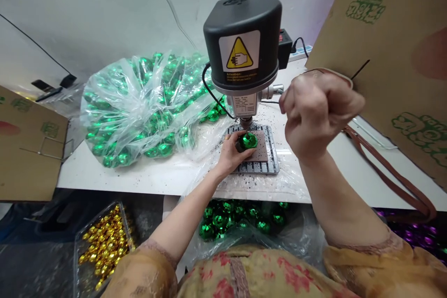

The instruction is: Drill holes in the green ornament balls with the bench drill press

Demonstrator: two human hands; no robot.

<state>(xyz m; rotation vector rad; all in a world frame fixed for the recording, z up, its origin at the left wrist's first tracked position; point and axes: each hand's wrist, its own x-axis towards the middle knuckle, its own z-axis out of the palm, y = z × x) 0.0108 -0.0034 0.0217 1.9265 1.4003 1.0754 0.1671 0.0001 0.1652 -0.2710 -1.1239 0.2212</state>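
A small bench press machine with a black head and a yellow warning label stands on a white table. My left hand is closed on a shiny green ball, holding it on the brown pad of the ribbed base plate, right under the machine's spindle. My right hand is raised in a fist around the machine's metal side lever, whose end is hidden inside the fingers.
A clear plastic bag of green balls lies left of the machine. More green balls sit in a bag below the table edge. A tray of gold pieces is at lower left. Cardboard boxes flank both sides. Purple balls at right.
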